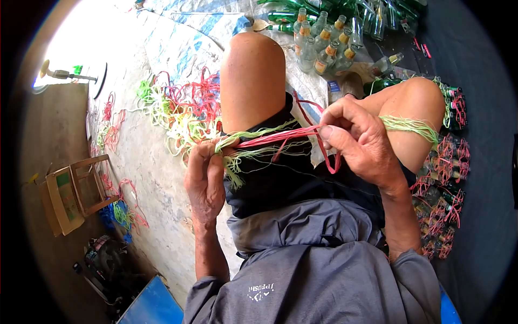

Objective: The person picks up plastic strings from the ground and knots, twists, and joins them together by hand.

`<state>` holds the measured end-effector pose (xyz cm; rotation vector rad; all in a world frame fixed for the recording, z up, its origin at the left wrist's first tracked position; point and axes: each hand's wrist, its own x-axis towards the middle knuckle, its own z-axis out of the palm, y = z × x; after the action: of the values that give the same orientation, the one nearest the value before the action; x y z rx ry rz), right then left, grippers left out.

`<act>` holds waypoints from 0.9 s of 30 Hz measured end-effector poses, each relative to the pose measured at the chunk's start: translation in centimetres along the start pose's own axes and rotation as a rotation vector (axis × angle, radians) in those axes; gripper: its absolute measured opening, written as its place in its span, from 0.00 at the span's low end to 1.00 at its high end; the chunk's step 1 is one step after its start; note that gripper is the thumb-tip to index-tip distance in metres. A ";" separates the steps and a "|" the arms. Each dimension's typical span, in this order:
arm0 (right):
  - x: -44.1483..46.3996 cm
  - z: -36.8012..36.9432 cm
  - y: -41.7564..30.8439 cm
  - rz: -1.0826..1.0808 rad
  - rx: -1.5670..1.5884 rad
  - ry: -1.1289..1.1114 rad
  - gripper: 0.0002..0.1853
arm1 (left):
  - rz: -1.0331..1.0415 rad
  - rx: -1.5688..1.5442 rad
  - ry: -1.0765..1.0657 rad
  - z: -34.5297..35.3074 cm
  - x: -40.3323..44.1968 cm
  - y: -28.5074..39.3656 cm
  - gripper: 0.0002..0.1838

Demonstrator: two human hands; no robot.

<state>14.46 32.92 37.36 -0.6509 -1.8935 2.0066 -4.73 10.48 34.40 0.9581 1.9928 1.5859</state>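
Between my two hands, a bundle of pink string [275,136] is stretched above my lap. My left hand [206,175] is closed around its left end together with light green string [233,175], whose frayed ends hang below the fingers. With thumb and forefinger, my right hand [360,141] pinches the other end of the pink string, and a darker red loop [330,164] dangles under it. More light green strands [413,125] lie across my right thigh, beside the right hand.
Clear glass bottles [324,48] stand ahead, with green bottles [283,17] lying behind them. Bottles wrapped in pink netting [440,194] line the right side. Tangled coloured string [189,108] covers the floor to the left, near a wooden frame [89,183] and a cardboard box [63,202].
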 end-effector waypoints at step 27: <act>-10.3 -15.2 -7.0 -0.313 0.569 0.278 0.07 | -0.046 0.012 0.011 0.0 0.3 0.5 0.11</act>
<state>30.52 41.17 45.08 -0.4156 -1.1066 1.9851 -4.84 10.72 34.91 0.9033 2.0195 1.5601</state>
